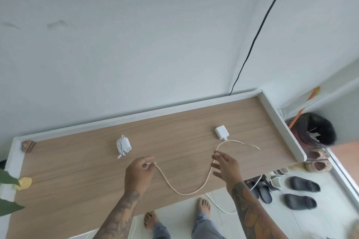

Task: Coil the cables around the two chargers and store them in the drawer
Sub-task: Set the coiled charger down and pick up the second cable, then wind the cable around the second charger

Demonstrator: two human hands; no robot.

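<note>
On the wooden table top (77,190) lie two white chargers. The left charger (123,146) has its white cable wound around it. The right charger (221,132) lies flat with a long pale cable (182,193) plugged into it. That cable sags in a loop between my hands and trails off to the right of the charger. My left hand (140,172) pinches the cable's free end. My right hand (226,167) holds the cable between thumb and fingers, closer to the charger. No drawer is in view.
A white raised rim (281,132) runs along the table's back and right side. A small brown object (28,146) sits at the back left, a yellow one (24,183) by green leaves at the left edge. Sandals and shoes (303,186) lie on the floor at right.
</note>
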